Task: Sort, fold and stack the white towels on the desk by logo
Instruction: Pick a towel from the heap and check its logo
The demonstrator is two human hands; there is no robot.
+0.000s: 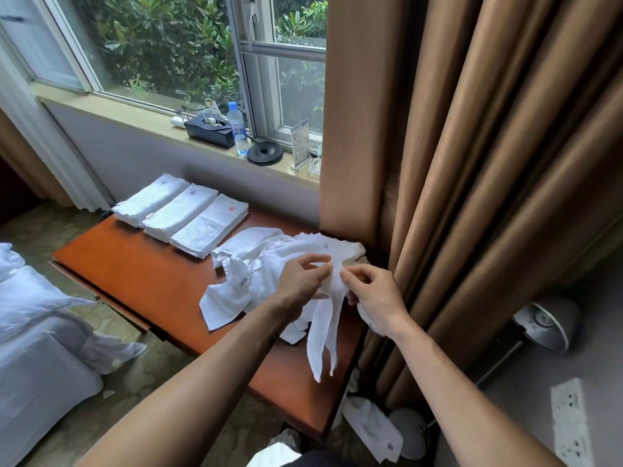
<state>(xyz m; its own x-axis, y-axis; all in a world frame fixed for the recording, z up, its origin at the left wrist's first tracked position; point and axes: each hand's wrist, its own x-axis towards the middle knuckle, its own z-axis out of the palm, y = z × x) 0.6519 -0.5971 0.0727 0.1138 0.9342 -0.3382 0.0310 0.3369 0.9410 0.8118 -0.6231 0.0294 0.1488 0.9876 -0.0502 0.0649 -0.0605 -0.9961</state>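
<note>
Your left hand (303, 281) and right hand (374, 294) both pinch the towel (325, 335) at its top edge; light and limp, it likely handles best held by two corners.

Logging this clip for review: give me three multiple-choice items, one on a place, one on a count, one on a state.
1. Where does the water bottle stand? A. on a chair B. on the floor C. on the window sill
2. How many folded towel stacks lie on the desk? A. three B. two C. five
3. What state is the held towel in? A. folded flat B. hanging loose C. rolled tight
Answers: 1 C: it stands on the sill below the glass. 2 A: three lie side by side at the far end. 3 B: left hand and right hand pinch its top, and the rest dangles.
</note>
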